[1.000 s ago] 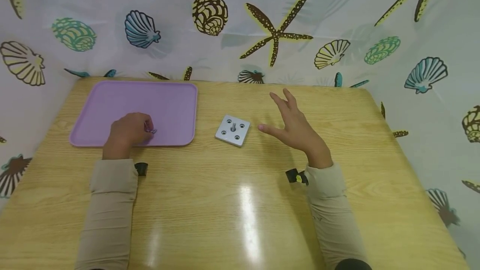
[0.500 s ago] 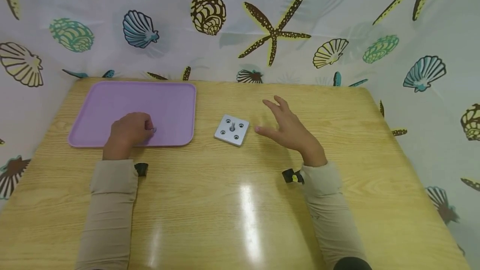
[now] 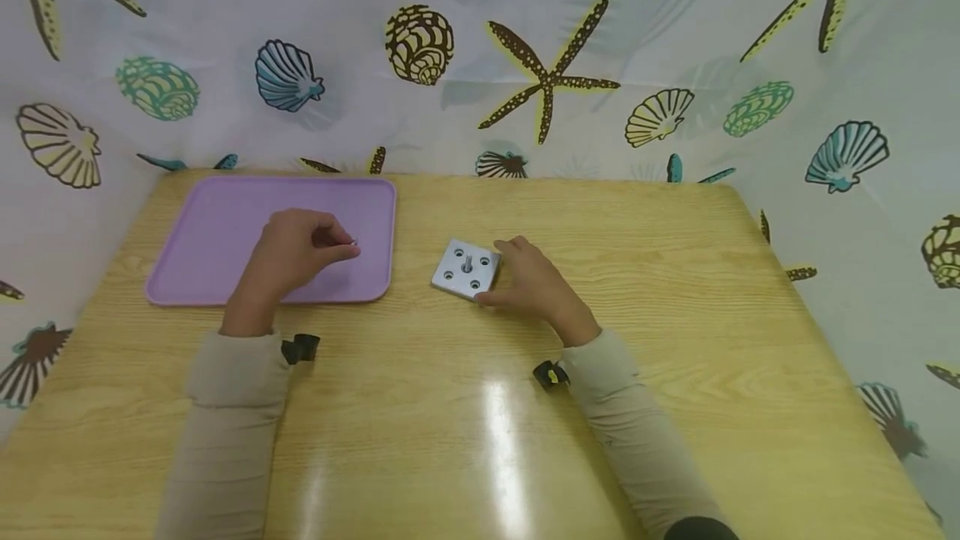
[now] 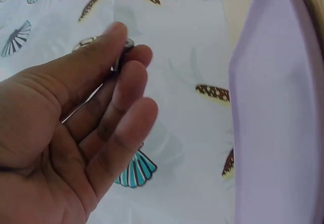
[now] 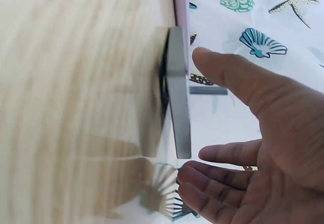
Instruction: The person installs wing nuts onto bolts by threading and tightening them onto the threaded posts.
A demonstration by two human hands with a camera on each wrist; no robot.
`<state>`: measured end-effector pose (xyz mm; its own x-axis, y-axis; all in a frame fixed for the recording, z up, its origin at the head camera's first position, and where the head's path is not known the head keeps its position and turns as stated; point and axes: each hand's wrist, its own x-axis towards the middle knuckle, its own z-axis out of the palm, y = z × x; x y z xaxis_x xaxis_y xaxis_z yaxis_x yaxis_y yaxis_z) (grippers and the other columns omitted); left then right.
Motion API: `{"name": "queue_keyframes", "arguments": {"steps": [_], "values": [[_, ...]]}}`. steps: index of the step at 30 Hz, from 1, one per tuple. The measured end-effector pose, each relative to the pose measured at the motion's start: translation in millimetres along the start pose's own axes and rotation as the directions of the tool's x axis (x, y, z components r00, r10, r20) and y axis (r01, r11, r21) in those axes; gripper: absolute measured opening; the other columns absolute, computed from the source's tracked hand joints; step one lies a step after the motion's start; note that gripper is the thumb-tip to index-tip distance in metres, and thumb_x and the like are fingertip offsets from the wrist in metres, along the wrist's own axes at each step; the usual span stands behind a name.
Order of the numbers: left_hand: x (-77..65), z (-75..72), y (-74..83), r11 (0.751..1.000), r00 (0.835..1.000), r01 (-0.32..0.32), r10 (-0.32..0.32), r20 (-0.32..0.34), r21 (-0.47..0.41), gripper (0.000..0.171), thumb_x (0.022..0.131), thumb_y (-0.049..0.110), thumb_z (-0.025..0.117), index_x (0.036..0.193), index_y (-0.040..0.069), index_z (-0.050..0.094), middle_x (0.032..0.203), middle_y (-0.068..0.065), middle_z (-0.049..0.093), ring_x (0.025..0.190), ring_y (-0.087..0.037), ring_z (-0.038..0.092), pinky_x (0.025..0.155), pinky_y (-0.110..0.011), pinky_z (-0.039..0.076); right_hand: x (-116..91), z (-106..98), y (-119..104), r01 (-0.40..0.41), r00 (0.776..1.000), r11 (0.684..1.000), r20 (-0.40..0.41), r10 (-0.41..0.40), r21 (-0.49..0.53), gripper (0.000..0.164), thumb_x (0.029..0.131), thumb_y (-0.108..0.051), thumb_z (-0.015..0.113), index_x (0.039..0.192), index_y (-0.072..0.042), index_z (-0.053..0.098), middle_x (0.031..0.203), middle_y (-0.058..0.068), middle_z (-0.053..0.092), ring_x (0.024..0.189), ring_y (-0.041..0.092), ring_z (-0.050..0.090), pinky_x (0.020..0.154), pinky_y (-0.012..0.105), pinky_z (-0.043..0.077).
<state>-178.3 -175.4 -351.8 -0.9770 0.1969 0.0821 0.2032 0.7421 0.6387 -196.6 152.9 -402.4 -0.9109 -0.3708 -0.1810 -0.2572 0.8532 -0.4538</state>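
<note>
While the left hand [image 3: 296, 248] hangs over the right half of the tray [image 3: 225, 223], its thumb and fingertips pinch a small metal piece [image 4: 129, 43], much of it hidden between them. The right hand [image 3: 532, 283] is at the right side of a square metal plate [image 3: 467, 280], thumb and fingers parted and slightly bent about two of its corners, with nothing gripped; whether a fingertip touches the edge, I cannot tell. The plate lies on the table [image 3: 390, 423], to the right of the tray, with a hole near each corner and an upright post [image 3: 468, 262] in the middle.

So slight a piece, I judge, wants a firm pinch near one end, leaving the other in sight. The plate would best be steadied by its edges, fingers clear of the holes and post. The tray's raised rim lies between the left hand and the plate, so a little height should help. Beside the left cuff sits a black fitting [image 3: 300, 348], which could catch that rim. Shell-printed cloth [image 3: 345, 115] hangs behind the table.
</note>
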Motion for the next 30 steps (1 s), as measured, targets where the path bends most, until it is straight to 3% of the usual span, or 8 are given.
{"name": "queue_keyframes", "arguments": {"steps": [7, 14, 19, 22, 26, 30], "values": [[8.8, 25.8, 18.2, 0.983, 1.0, 0.007, -0.007, -0.001, -0.185, 0.016, 0.089, 0.02, 0.075, 0.095, 0.005, 0.078, 0.09, -0.015, 0.077, 0.071, -0.022, 0.07, 0.062, -0.025, 0.054, 3, 9, -3, 0.003, 1.0, 1.0, -0.006, -0.003, -0.015, 0.09, 0.075, -0.037, 0.087, 0.144, 0.003, 0.045, 0.137, 0.019, 0.051, 0.12, 0.031, 0.054, 0.108, 0.044, 0.044], [25.8, 52.4, 30.0, 0.929, 0.995, 0.083, -0.06, 0.073, -0.36, 0.019, 0.093, 0.017, 0.071, 0.099, 0.0, 0.075, 0.101, -0.019, 0.076, 0.086, -0.024, 0.074, 0.068, -0.03, 0.06, 4, 8, -4, 0.034, 0.999, 0.999, 0.037, -0.033, -0.016, 0.089, 0.078, -0.032, 0.085, 0.148, 0.003, 0.042, 0.144, 0.02, 0.048, 0.129, 0.033, 0.052, 0.113, 0.043, 0.041], [33.7, 67.5, 33.7, 0.875, 0.971, 0.193, -0.107, 0.213, -0.443, 0.021, 0.1, 0.016, 0.06, 0.107, -0.003, 0.066, 0.113, -0.023, 0.072, 0.089, -0.013, 0.07, 0.077, -0.04, 0.061, 7, 6, -4, 0.053, 0.997, 0.998, 0.062, -0.054, 0.016, 0.09, 0.079, -0.032, 0.084, 0.149, 0.002, 0.04, 0.146, 0.019, 0.045, 0.134, 0.032, 0.049, 0.116, 0.043, 0.038], [35.6, 73.7, 34.9, 0.834, 0.956, 0.242, -0.117, 0.269, -0.496, 0.021, 0.102, 0.014, 0.056, 0.111, -0.004, 0.062, 0.118, -0.024, 0.069, 0.093, -0.014, 0.069, 0.081, -0.043, 0.06, 10, 4, 0, 0.06, 0.995, 0.994, 0.077, -0.067, 0.092, 0.094, 0.078, -0.028, 0.085, 0.152, 0.001, 0.035, 0.147, 0.02, 0.042, 0.134, 0.033, 0.048, 0.116, 0.043, 0.037], [37.4, 78.3, 38.1, 0.769, 0.96, 0.246, -0.112, 0.255, -0.59, 0.024, 0.099, 0.011, 0.061, 0.116, -0.005, 0.062, 0.121, -0.025, 0.067, 0.095, -0.019, 0.071, 0.081, -0.045, 0.06, 13, 2, 12, 0.044, 0.994, 0.967, 0.086, -0.067, 0.25, 0.096, 0.078, -0.02, 0.085, 0.154, 0.001, 0.029, 0.142, 0.021, 0.041, 0.13, 0.033, 0.051, 0.113, 0.042, 0.042], [40.0, 82.2, 42.3, 0.705, 0.965, 0.247, -0.115, 0.237, -0.664, 0.031, 0.093, 0.008, 0.068, 0.121, -0.007, 0.063, 0.122, -0.025, 0.067, 0.087, -0.013, 0.073, 0.083, -0.046, 0.059, 16, 0, 22, 0.044, 0.993, 0.933, 0.088, -0.08, 0.357, 0.094, 0.078, -0.015, 0.085, 0.154, 0.0, 0.031, 0.133, 0.019, 0.046, 0.121, 0.03, 0.055, 0.106, 0.04, 0.047]]}}
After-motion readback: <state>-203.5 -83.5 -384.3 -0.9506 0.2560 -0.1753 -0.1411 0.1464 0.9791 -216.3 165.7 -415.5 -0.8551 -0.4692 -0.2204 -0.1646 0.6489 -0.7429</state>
